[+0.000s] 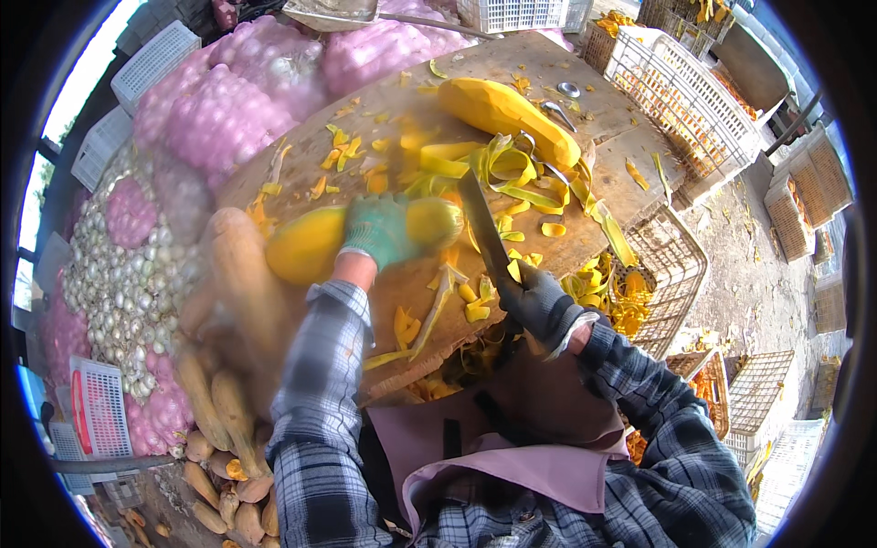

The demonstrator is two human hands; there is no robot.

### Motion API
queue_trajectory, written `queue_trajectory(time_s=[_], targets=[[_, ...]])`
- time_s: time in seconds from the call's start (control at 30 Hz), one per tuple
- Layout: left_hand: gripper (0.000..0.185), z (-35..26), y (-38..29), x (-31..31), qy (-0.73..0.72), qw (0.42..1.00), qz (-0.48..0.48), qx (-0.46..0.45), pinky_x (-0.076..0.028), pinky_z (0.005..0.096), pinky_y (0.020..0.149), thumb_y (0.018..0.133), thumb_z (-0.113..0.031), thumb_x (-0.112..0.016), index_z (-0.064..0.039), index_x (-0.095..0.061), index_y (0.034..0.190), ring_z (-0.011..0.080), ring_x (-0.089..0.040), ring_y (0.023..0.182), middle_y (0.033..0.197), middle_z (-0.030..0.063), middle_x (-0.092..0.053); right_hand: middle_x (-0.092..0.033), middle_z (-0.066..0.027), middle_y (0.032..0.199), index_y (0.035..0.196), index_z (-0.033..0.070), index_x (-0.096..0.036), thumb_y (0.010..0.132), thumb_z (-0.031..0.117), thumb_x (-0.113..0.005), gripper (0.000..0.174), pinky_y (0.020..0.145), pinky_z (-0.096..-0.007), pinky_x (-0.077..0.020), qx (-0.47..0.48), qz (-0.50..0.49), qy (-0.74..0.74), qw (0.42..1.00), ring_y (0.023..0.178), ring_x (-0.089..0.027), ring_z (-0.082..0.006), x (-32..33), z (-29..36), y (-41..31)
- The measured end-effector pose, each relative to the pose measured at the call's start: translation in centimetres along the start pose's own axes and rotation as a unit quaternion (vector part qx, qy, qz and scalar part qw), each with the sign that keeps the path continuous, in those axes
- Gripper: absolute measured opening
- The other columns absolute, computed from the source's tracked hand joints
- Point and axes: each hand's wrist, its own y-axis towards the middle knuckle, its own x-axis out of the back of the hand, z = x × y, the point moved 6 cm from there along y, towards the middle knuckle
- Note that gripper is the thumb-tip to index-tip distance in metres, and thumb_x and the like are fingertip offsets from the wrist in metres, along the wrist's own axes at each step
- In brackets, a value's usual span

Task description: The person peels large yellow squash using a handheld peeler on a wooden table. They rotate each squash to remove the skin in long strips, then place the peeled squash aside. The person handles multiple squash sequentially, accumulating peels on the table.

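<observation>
My left hand (380, 229), in a green knit glove, grips a yellow peeled squash (301, 250) that lies across the wooden board table (610, 103). Greenish rind shows at the squash's right end. In a dark glove, my right hand (541, 301) holds a broad-bladed knife (485, 222) by its handle. The blade points up and away from me, just right of the squash's end. Curled peel strips (507, 171) lie beyond the blade. Farther back rests another peeled squash (507, 113). A small metal peeler-like tool (558, 115) lies beside it.
Tan unpeeled squashes (240, 253) are heaped at the table's left, some on the floor. Pink mesh sacks (226, 116) and loose white onion-like bulbs (130, 274) stand behind them. A plastic crate (678, 274) of peelings sits against the right edge. More crates (685, 89) hold orange pieces.
</observation>
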Motion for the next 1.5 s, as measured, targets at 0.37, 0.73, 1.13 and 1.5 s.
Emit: queue_trajectory(time_s=[0.37,0.73,1.13,1.5], targets=[[0.100,0.8,0.6,-0.5,-0.021,0.999,-0.024,-0.023,-0.051,0.0456,0.094,0.064,-0.086,-0.072,-0.004,-0.067,0.121,0.0327,-0.070,0.103,0.112,0.0158,-0.071,-0.073,-0.0211,0.090,0.118,0.001,-0.062,0.099,0.033,-0.058,0.038,0.072,-0.0441,-0.0568,-0.008,-0.028,-0.136,0.990,0.080,-0.073,-0.0351,-1.4,-1.1,2.2],[0.075,0.6,-0.8,0.8,-0.037,0.999,-0.011,-0.017,-0.047,0.0460,0.098,0.073,-0.070,-0.075,-0.009,-0.071,0.116,0.0272,-0.068,0.108,0.115,0.0127,-0.072,-0.059,-0.0072,0.075,0.108,-0.001,-0.062,0.098,0.032,-0.060,0.034,0.051,-0.0347,-0.0531,-0.167,0.096,-0.076,0.978,0.056,-0.062,-0.0184,-0.2,4.7,4.6],[0.075,0.8,-1.6,0.6,-0.051,0.997,-0.030,-0.052,-0.048,0.0435,0.093,0.075,-0.066,-0.075,-0.006,-0.070,0.119,0.0291,-0.071,0.103,0.109,0.0143,-0.074,-0.059,-0.0121,0.073,0.101,-0.007,-0.059,0.097,0.016,-0.055,0.024,0.045,-0.0390,-0.0488,-0.174,0.079,-0.067,0.979,0.050,-0.059,-0.0234,-2.1,3.2,8.7],[0.076,0.9,-1.5,0.9,-0.048,0.998,-0.007,-0.047,-0.047,0.0420,0.096,0.078,-0.070,-0.071,-0.007,-0.069,0.121,0.0281,-0.070,0.108,0.116,0.0127,-0.073,-0.057,-0.0126,0.063,0.081,-0.004,-0.062,0.091,0.017,-0.060,0.023,0.046,-0.0413,-0.0532,-0.220,0.157,-0.159,0.950,0.049,-0.060,-0.0246,-1.0,5.4,12.0]])
